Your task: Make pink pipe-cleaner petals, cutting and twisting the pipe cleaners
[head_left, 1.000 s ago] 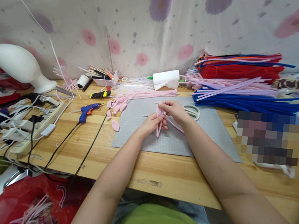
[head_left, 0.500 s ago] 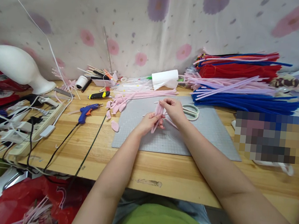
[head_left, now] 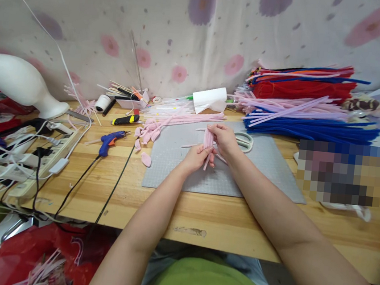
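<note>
Over the grey cutting mat [head_left: 167, 171], both hands hold one small piece of pink pipe cleaners [head_left: 208, 139] laid side by side. My left hand [head_left: 198, 157] pinches its lower end, where a short tail sticks out below the fingers. At the upper end, my right hand [head_left: 222, 136] grips with thumb and fingertips. Loose pink pipe cleaners [head_left: 187, 146] lie on the mat beside and under the hands. Just behind the right hand rest scissors with pale green handles [head_left: 245, 142], their blades hidden. Several finished pink petal-like pieces [head_left: 147, 136] lie at the mat's left edge.
A blue glue gun [head_left: 111, 143], a yellow-black utility knife [head_left: 125, 119] and a crowded power strip [head_left: 49, 160] are on the left. Bundles of blue pipe cleaners [head_left: 315, 128] and red ones [head_left: 302, 89] are stacked at the back right. A white foam head [head_left: 24, 84] stands far left.
Both hands have shifted slightly right with the pink piece, which now stands more upright. More of a loose pipe cleaner shows on the mat to the left.
</note>
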### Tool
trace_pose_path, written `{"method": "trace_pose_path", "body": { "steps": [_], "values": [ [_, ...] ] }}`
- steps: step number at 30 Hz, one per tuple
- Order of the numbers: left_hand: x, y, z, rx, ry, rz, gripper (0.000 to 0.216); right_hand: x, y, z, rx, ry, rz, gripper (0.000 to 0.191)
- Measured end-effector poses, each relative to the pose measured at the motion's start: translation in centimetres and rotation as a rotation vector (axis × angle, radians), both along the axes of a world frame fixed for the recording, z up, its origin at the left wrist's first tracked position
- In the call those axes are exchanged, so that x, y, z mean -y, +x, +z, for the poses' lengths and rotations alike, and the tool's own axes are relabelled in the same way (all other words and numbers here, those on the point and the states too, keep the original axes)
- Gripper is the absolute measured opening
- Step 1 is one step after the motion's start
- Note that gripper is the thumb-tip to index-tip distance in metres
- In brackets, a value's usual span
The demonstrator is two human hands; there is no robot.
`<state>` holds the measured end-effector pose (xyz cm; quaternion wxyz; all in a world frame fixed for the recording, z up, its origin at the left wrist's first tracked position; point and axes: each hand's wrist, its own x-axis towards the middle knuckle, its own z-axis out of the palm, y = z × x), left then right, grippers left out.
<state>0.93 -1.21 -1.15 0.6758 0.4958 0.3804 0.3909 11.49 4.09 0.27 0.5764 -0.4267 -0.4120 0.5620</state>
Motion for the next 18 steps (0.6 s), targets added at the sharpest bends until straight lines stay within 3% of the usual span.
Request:
{"method": "trace_pose_path", "body": {
  "steps": [8,15,18],
  "values": [
    [-0.1,-0.3,-0.8,0.145,-0.094,0.019,0.026,0.0,1.9,0.9,0.057,-0.05,0.347,0.042],
    [0.0,-0.1,-0.4,0.143,-0.136,-0.004,0.028,0.1,2.1,1.4,0.195,0.099,0.219,0.031],
    [-0.2,-0.2,0.1,0.176,-0.149,-0.005,0.04,0.5,1.4,1.1,0.183,0.068,0.233,0.03]
  ]
}}
